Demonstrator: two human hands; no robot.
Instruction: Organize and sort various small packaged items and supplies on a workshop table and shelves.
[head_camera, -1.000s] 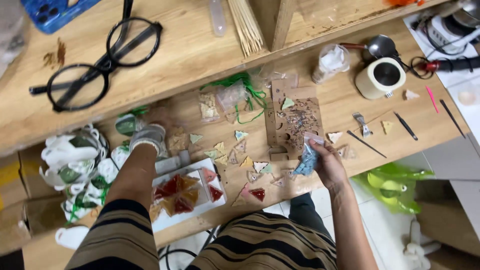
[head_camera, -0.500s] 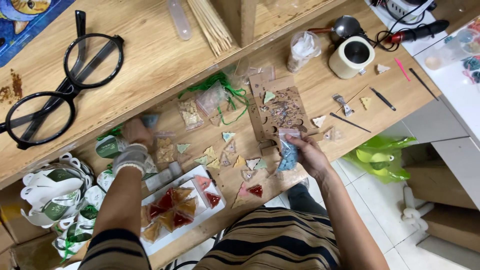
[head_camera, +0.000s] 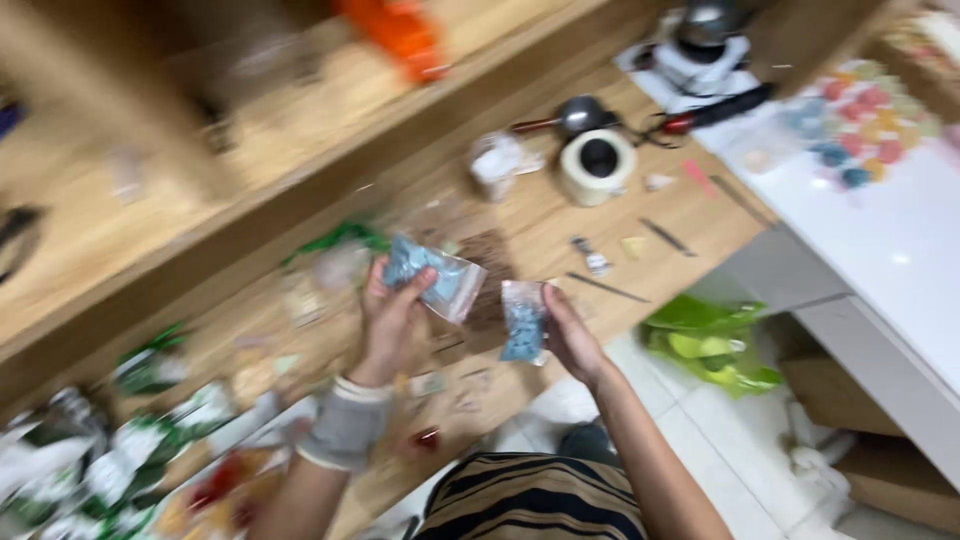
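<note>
Two small clear bags of blue pieces – one in the left hand, one in the right hand – and one tape roll.

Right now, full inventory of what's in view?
plastic bags: two, clear with blue bits, one in each hand
tape roll: one, cream, back of wooden bench
ladle: one, metal, behind the roll
thin tools: a few, dark, right end of bench
green bag: one, on floor under bench
white table: one, right
left hand: grips larger bag, grey wrist wrap
right hand: grips smaller bag
</note>
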